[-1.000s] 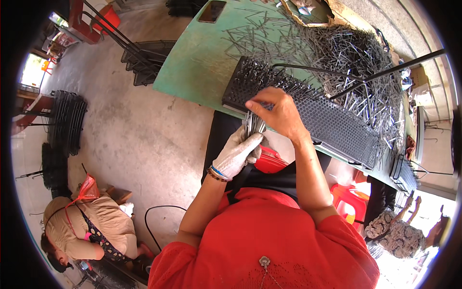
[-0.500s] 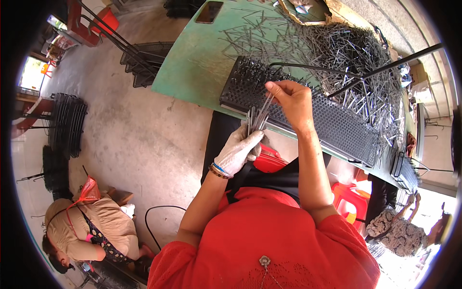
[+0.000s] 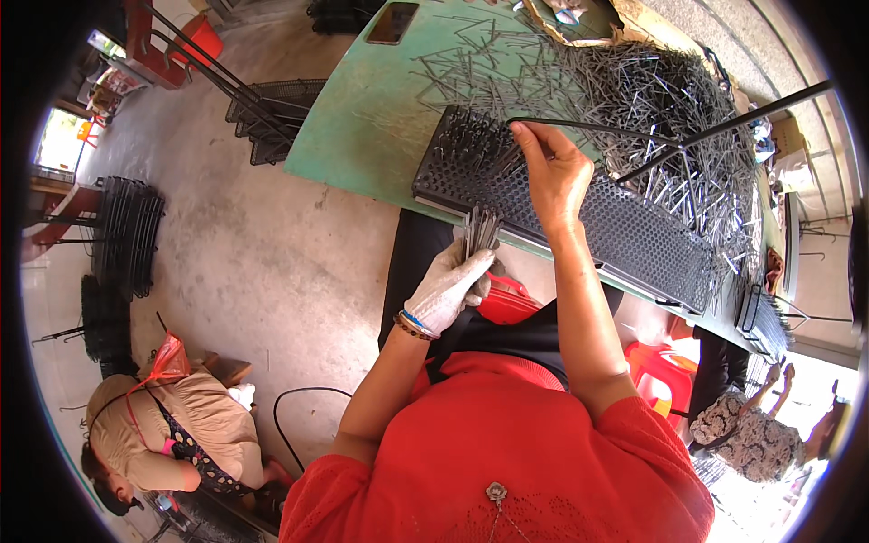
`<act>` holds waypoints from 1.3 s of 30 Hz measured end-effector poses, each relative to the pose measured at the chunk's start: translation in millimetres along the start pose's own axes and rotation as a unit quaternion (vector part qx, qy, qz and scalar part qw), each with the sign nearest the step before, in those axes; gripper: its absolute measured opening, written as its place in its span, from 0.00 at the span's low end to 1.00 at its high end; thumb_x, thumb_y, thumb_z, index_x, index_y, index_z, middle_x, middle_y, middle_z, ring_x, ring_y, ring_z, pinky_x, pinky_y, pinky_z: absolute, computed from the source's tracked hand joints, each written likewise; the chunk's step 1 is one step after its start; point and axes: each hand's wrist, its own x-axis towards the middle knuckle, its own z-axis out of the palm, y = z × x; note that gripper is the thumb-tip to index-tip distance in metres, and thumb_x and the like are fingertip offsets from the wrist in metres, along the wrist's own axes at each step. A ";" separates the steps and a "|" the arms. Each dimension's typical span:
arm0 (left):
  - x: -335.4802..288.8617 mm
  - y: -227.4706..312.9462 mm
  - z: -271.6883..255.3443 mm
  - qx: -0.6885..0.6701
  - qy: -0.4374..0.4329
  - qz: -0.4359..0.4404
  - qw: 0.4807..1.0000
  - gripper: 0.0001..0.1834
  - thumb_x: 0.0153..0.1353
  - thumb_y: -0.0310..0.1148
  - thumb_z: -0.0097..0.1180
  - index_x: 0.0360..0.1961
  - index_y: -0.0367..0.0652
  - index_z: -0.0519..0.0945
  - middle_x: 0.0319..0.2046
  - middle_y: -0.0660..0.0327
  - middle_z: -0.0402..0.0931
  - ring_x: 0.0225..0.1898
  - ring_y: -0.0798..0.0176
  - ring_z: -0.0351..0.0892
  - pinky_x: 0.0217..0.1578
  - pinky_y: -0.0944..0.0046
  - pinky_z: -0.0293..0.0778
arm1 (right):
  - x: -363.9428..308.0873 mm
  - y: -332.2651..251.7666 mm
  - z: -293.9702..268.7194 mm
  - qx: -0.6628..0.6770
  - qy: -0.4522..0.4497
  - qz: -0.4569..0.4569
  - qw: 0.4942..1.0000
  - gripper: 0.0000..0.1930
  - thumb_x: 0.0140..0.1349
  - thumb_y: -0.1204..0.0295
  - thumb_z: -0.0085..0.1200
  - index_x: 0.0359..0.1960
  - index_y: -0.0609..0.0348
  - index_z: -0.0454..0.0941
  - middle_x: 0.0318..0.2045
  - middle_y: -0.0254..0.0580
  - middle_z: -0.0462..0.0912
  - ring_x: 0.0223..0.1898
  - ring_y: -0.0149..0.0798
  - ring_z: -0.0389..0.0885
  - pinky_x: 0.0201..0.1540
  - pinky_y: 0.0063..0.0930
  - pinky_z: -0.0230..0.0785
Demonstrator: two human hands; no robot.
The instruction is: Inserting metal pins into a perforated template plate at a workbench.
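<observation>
My left hand (image 3: 448, 288), in a white knit glove, is closed round an upright bundle of thin grey metal rods (image 3: 481, 231). It is in front of the green table's near edge. My bare right hand (image 3: 559, 176) hangs over a long black perforated tray (image 3: 625, 233), thumb and forefinger pinched together. A thin rod seems to point down from the pinch toward the tray, but it blurs into the dark background. Many rods (image 3: 466, 140) stand up in the holes at the tray's left end; the middle and right show bare holes.
Loose rods (image 3: 670, 100) lie heaped behind the tray on the green table (image 3: 353, 127). A black bar frame (image 3: 681, 147) reaches over the tray from the right. A phone (image 3: 394, 23) lies at the far left. Co-workers (image 3: 181, 425) are at lower left and right.
My right hand has moved up and away from the bundle, over the tray. My left hand has stayed in place with its rods.
</observation>
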 end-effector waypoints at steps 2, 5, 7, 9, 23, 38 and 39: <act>0.4 -0.4 -1.5 -0.003 -0.003 -0.006 1.000 0.13 0.70 0.35 0.52 0.53 0.43 0.72 0.32 0.64 0.79 0.21 0.82 0.71 0.17 0.82 0.60 | -2.3 2.1 2.7 0.007 0.006 -0.018 1.000 0.11 0.59 0.67 0.66 0.37 0.62 0.86 0.25 0.34 0.85 0.26 0.20 0.75 0.32 0.17 0.69; 0.9 0.4 -0.2 -0.004 -0.005 -0.008 1.000 0.14 0.70 0.34 0.51 0.53 0.43 0.72 0.32 0.64 0.79 0.22 0.82 0.70 0.17 0.82 0.60 | -5.3 5.6 4.7 0.020 0.017 -0.023 0.999 0.11 0.59 0.67 0.66 0.37 0.61 0.86 0.24 0.34 0.85 0.26 0.20 0.74 0.32 0.17 0.69; 0.8 1.1 1.5 -0.002 -0.004 -0.003 1.000 0.14 0.70 0.34 0.51 0.53 0.42 0.72 0.32 0.64 0.79 0.22 0.81 0.70 0.17 0.82 0.60 | -7.9 6.5 6.4 0.028 0.023 -0.009 0.999 0.10 0.59 0.67 0.66 0.37 0.61 0.86 0.24 0.34 0.84 0.26 0.21 0.74 0.32 0.17 0.69; 0.6 1.8 2.6 -0.007 -0.001 -0.002 1.000 0.14 0.70 0.34 0.51 0.53 0.42 0.72 0.31 0.64 0.78 0.22 0.81 0.70 0.17 0.81 0.59 | -11.3 6.1 8.4 0.050 0.024 -0.009 0.998 0.09 0.59 0.68 0.66 0.37 0.60 0.86 0.25 0.37 0.85 0.26 0.23 0.76 0.33 0.19 0.71; 1.4 4.6 3.8 -0.030 0.002 -0.003 1.000 0.12 0.69 0.36 0.53 0.48 0.42 0.74 0.30 0.64 0.78 0.20 0.79 0.70 0.17 0.78 0.63 | -9.8 8.7 14.2 -0.061 -0.019 -0.214 0.975 0.08 0.54 0.69 0.66 0.30 0.60 0.84 0.24 0.43 0.83 0.27 0.47 0.81 0.31 0.37 0.73; 0.3 4.9 6.2 -0.034 0.006 -0.017 0.999 0.11 0.70 0.32 0.51 0.51 0.43 0.73 0.30 0.63 0.79 0.21 0.81 0.70 0.16 0.81 0.59 | -20.4 14.7 13.3 -0.096 -0.023 -0.212 0.972 0.09 0.58 0.72 0.64 0.39 0.61 0.85 0.35 0.43 0.83 0.32 0.43 0.83 0.36 0.31 0.74; 0.1 5.0 6.3 -0.037 0.003 -0.016 0.999 0.10 0.70 0.32 0.51 0.50 0.43 0.73 0.30 0.63 0.79 0.21 0.80 0.71 0.16 0.81 0.59 | -21.0 16.2 13.2 -0.085 -0.029 -0.208 0.974 0.09 0.58 0.72 0.64 0.40 0.61 0.85 0.35 0.43 0.82 0.32 0.43 0.83 0.36 0.30 0.74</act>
